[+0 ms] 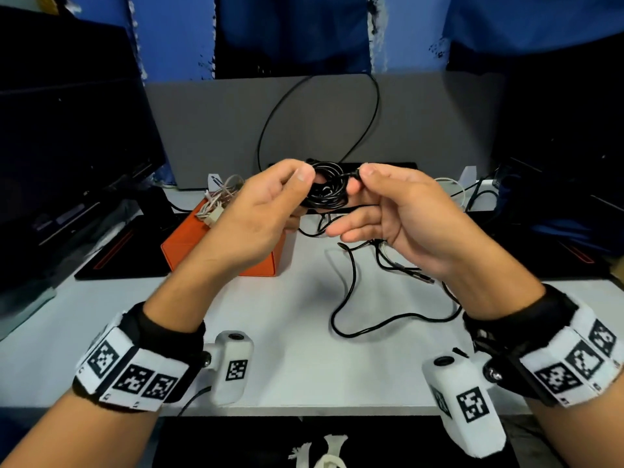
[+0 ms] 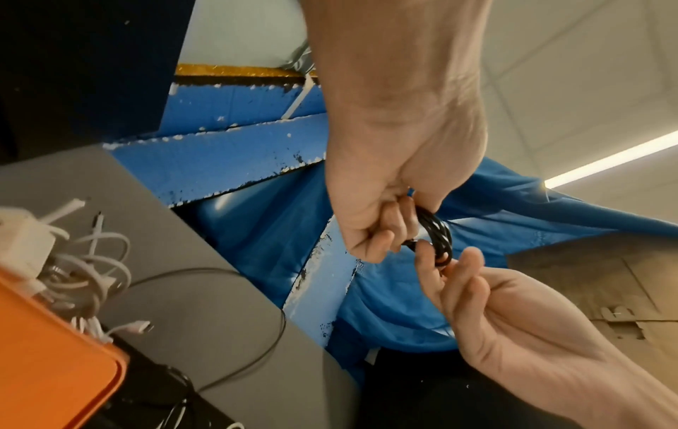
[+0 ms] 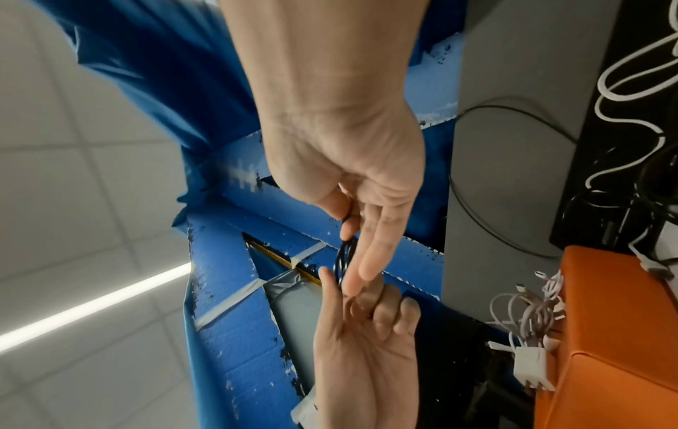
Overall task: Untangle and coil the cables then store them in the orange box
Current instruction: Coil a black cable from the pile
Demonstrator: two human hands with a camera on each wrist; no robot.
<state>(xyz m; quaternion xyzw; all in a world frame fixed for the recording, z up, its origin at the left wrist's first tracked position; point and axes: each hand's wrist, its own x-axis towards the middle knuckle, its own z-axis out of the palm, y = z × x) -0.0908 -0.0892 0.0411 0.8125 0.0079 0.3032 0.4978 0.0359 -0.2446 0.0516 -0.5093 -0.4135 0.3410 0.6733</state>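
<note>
While the coil is held up: both hands meet above the white desk [image 1: 297, 349], at centre of the head view.
Left hand [image 1: 256, 211]: fingers and thumb curled round the black cable coil [image 1: 327, 187], gripping its left side.
Right hand [image 1: 398, 214]: thumb and forefinger pinch the cable's free end at the coil's 2 o'clock; the other fingers lie loose.
Orange box [image 1: 189, 244]: at 9 o'clock of the coil, with white cables [image 1: 219, 201] bunched at its far edge.
Left to do: probably tucking this end in and boxing the coil; more black cable [image 1: 378, 298] sprawls at 5 o'clock, uncoiled.
</note>
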